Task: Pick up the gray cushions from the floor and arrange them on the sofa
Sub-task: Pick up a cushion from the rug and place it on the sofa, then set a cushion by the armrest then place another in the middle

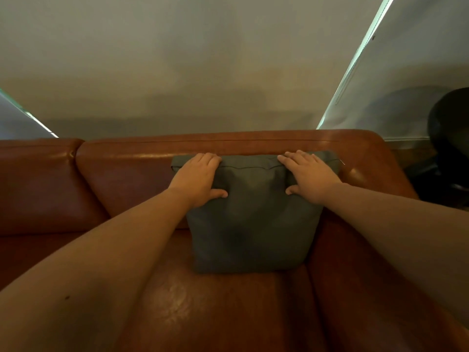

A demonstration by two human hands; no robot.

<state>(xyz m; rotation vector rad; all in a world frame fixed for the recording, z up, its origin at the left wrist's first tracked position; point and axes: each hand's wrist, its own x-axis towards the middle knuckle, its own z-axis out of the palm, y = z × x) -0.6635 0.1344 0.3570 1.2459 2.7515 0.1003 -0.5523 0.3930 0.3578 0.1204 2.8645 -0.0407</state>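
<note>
- The gray cushion (pixel 253 219) stands upright at centre frame, leaning on the sofa (pixel 121 179) back.
- My left hand (pixel 199 177) and right hand (pixel 308 177) each curl over a top corner, thumbs pressing its front.
- It looks soft and light; the top corners seem the best hold.
</note>
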